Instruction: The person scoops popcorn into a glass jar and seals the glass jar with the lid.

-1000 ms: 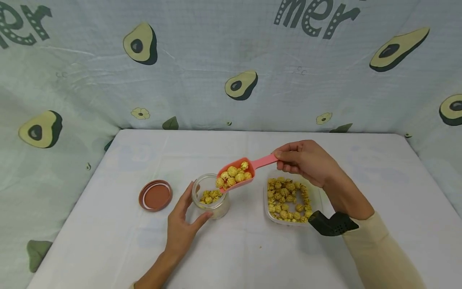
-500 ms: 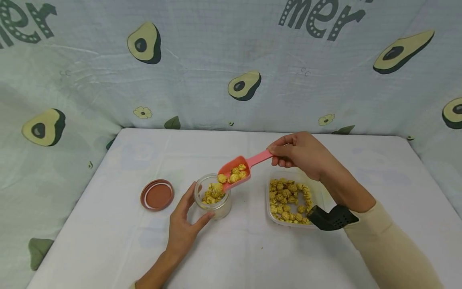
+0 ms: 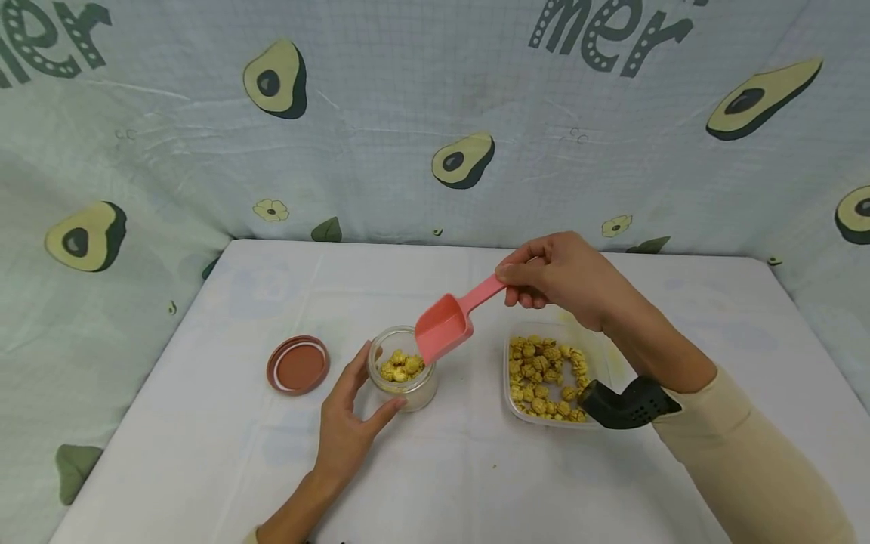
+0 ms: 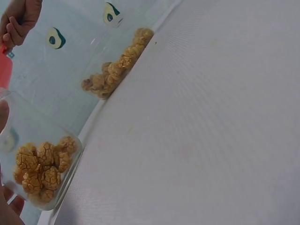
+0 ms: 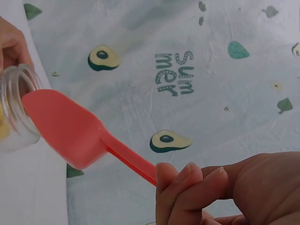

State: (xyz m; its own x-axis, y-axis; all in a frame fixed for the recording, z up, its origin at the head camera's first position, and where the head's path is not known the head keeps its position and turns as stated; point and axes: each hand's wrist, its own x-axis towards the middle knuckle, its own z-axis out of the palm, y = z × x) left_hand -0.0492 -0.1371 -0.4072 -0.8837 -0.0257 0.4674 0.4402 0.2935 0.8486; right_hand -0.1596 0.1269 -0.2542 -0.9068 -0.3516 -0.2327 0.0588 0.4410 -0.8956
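Pink scoop tilts down at rim of glass jar, handle pinched by right hand. Left hand grips jar, thumb and fingers around it. Popcorn inside jar. Brown lid left of jar; plastic tub right.

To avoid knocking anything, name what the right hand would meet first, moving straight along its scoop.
Probably the jar; the scoop in the right hand points toward its rim, though depth is unclear.
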